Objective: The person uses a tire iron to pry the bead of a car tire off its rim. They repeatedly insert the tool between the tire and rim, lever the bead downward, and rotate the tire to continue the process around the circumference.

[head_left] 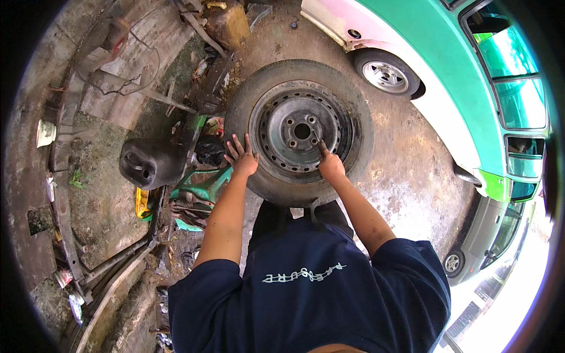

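Observation:
A car wheel (288,157) with a worn black tyre (347,94) is in front of me, its dark steel rim facing up at me. The rim has a ring of small holes, a round centre opening and several bolt holes. My left hand (243,157) lies with fingers spread on the left side of the tyre. My right hand (331,166) is over the right part of the rim, mostly closed, its index finger reaching toward the hub. A thin dark line runs on from that fingertip; whether it is a slim tool I cannot make out.
A green and white van (435,70) stands at the upper right, a grey car (491,235) at the right. To the left are a black plastic tank (150,163), a green container (203,187), metal frame bars (120,259) and a rusty can (228,26).

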